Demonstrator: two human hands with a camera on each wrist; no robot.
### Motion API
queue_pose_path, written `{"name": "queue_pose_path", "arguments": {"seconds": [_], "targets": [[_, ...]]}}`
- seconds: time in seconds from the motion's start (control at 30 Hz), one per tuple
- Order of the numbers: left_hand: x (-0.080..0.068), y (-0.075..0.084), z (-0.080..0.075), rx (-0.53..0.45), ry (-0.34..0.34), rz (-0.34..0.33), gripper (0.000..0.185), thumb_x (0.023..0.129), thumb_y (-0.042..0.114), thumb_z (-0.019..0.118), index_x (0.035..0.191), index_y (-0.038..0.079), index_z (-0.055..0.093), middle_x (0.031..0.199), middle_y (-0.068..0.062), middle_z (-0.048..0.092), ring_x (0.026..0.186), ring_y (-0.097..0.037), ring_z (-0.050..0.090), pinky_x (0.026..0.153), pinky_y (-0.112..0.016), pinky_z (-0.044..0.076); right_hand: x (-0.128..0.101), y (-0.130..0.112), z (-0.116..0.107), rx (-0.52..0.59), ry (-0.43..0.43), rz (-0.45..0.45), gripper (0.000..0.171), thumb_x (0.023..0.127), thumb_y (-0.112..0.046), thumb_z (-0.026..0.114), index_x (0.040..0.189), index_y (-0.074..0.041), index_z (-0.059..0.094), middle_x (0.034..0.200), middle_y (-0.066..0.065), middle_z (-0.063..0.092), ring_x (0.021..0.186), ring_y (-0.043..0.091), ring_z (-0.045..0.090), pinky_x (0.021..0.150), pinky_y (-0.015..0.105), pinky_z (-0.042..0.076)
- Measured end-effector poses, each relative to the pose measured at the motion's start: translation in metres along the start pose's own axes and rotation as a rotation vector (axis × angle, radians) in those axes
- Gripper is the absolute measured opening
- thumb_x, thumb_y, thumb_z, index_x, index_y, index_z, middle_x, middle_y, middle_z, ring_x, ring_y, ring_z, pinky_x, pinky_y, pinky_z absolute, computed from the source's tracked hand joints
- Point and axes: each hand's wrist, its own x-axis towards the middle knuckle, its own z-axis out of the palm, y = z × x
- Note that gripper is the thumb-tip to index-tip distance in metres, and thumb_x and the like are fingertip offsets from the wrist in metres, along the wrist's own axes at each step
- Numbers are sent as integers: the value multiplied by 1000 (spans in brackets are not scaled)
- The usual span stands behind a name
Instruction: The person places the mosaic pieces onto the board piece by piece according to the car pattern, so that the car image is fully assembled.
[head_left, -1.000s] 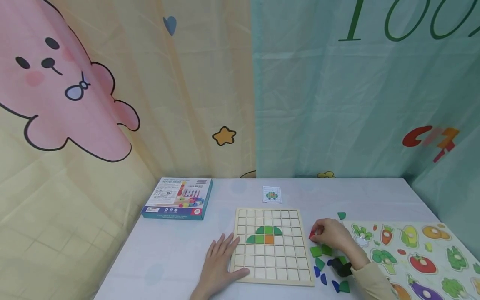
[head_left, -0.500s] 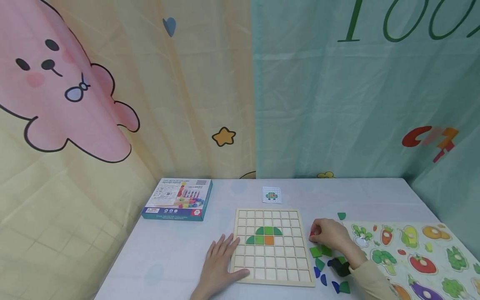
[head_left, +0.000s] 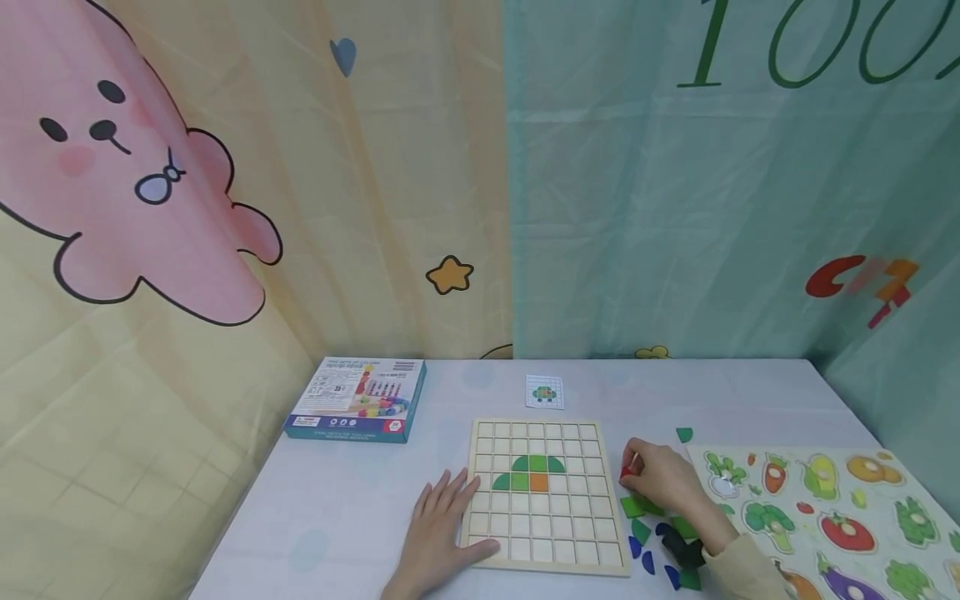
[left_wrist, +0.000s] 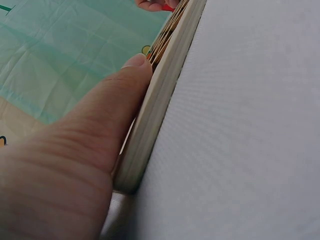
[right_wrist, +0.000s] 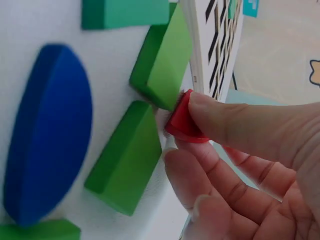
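Note:
My left hand (head_left: pixel 442 533) rests with spread fingers along the left edge of a wooden grid board (head_left: pixel 585 528). Its thumb (left_wrist: pixel 110 110) lies over the board's near rim in the left wrist view. On the grid sit green rounded blocks (head_left: pixel 521 462), green squares (head_left: pixel 537 462) and one orange square (head_left: pixel 538 482). Just off the board's right side, my right hand (head_left: pixel 663 479) pinches a small red block (right_wrist: pixel 185 120) with a curved edge between thumb and fingers. Close beside it in the right wrist view lie light green blocks (right_wrist: pixel 127 160) and a blue curved block (right_wrist: pixel 47 135).
A small pattern card (head_left: pixel 544 392) lies behind the board. At the back left is a game box (head_left: pixel 356 398). A vegetable-picture sheet (head_left: pixel 810 521) covers the right of the table, partly under my right forearm. One green block (head_left: pixel 684 435) lies apart beyond my right hand.
The right hand has shifted slightly and covers more of the green squares near it, still pinching the red block. The left hand stays in place on the board. The head view tilts a little.

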Motion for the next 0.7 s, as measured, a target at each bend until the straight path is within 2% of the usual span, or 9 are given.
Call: {"name": "queue_pose_path", "arguments": {"seconds": [0.1, 0.37, 0.53, 0.7], "targets": [[0, 0, 0, 5, -6, -1, 95, 74, 80, 48, 147, 21, 37, 152, -1, 31, 141, -30, 17, 112, -53, 10, -2, -1, 0, 20, 10, 6, 20, 77, -7, 75, 82, -12, 57, 66, -3, 53, 55, 14, 47, 49, 29, 40], [0, 0, -1, 4, -8, -5, 95, 74, 80, 49, 147, 22, 36, 152, -1, 31, 141, -30, 17, 112, -53, 10, -1, -12, 2, 190, 60, -4, 14, 78, -6, 75, 84, -9, 63, 70, -3, 54, 60, 14, 48, 50, 26, 43], [1, -1, -1, 3, -5, 0, 94, 74, 79, 49, 147, 21, 37, 152, -1, 31, 141, -30, 17, 112, -53, 10, 2, -25, 7, 278, 0, -81, 14, 78, -4, 75, 79, -10, 62, 68, -3, 55, 61, 14, 50, 52, 25, 44], [0, 0, -1, 1, 1, 4, 94, 74, 79, 50, 147, 21, 37, 152, -2, 31, 141, -30, 18, 112, -53, 10, 5, -37, 15, 285, -79, -190, 12, 80, -3, 72, 79, -9, 62, 68, -5, 55, 61, 14, 51, 54, 25, 45]]}}
